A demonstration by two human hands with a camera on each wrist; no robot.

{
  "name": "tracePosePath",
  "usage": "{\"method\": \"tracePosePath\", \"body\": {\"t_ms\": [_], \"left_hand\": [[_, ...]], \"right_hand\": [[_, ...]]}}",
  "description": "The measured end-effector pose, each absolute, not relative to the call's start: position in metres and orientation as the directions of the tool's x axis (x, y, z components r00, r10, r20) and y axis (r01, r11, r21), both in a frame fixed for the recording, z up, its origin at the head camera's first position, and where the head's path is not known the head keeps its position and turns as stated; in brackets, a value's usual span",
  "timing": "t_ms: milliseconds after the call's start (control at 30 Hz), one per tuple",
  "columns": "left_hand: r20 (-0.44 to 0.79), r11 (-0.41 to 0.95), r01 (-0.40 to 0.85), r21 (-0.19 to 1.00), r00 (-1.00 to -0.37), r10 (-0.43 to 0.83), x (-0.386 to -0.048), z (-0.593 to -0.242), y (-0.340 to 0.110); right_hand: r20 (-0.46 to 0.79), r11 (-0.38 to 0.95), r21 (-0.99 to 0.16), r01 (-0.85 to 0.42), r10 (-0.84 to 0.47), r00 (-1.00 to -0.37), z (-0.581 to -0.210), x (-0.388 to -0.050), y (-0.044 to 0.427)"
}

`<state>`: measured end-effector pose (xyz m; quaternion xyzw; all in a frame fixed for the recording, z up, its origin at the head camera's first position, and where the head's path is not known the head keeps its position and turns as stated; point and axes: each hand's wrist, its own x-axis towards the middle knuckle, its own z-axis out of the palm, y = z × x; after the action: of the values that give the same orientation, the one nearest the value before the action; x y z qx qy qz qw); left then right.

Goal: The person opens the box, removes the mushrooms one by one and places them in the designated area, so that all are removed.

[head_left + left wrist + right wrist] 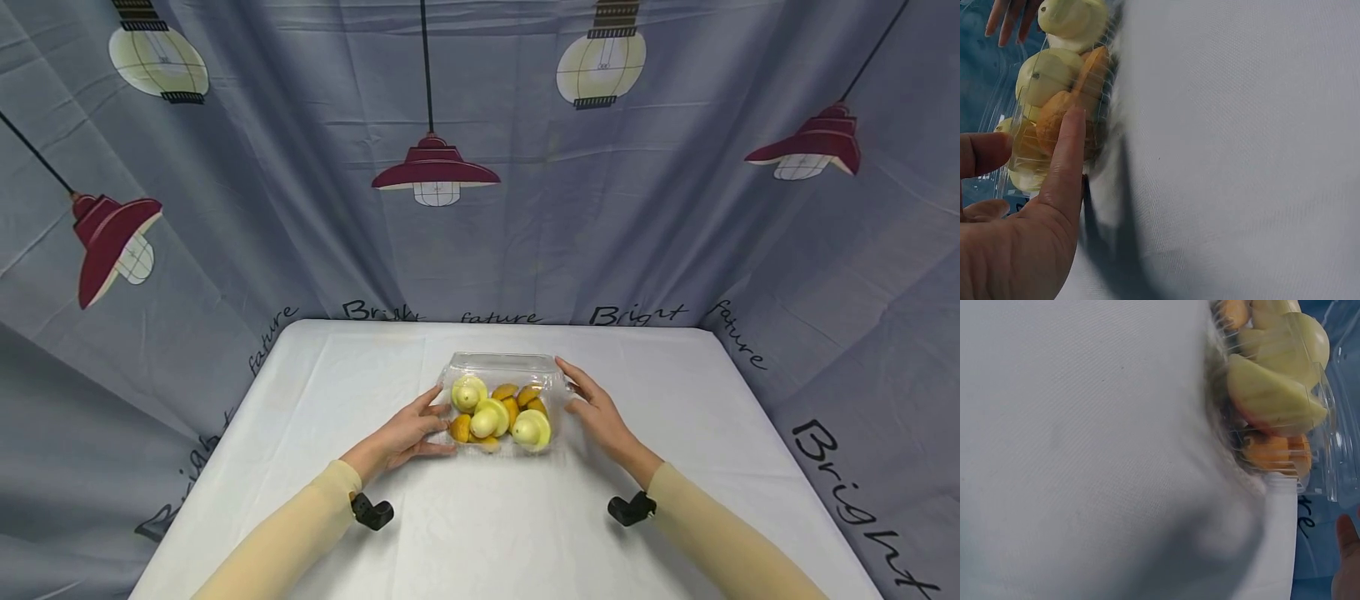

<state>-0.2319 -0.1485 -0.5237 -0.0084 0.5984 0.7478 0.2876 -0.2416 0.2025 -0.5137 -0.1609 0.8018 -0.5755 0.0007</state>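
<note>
A clear plastic container (504, 362) sits on the white table, holding several pale yellow-green pieces (531, 430) and several orange pieces (461, 428). At its left side is my left hand (405, 435), fingers extended with the tips touching the wall; in the left wrist view one finger of the left hand (1035, 231) lies against the plastic near an orange piece (1054, 119). My right hand (603, 417) is at the opposite side, fingers spread, fingertips by the back right corner. Only part of the right hand (1347, 562) shows in the right wrist view, beside the container (1335, 456).
A white cloth covers the table (510, 533). Behind it and at both sides hangs a grey-blue curtain (510, 250) printed with lamps and lettering. Black wrist cameras are strapped at the left wrist (371, 511) and right wrist (632, 508).
</note>
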Motion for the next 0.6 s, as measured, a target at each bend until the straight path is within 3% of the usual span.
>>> {"method": "tracePosePath", "body": {"t_ms": [600], "left_hand": [[-0.337, -0.029, -0.381, 0.924, -0.849, 0.407, -0.237, -0.527, -0.149]], "right_hand": [[0.197, 0.188, -0.95, -0.247, -0.249, -0.948, -0.511, -0.254, 0.197]]}}
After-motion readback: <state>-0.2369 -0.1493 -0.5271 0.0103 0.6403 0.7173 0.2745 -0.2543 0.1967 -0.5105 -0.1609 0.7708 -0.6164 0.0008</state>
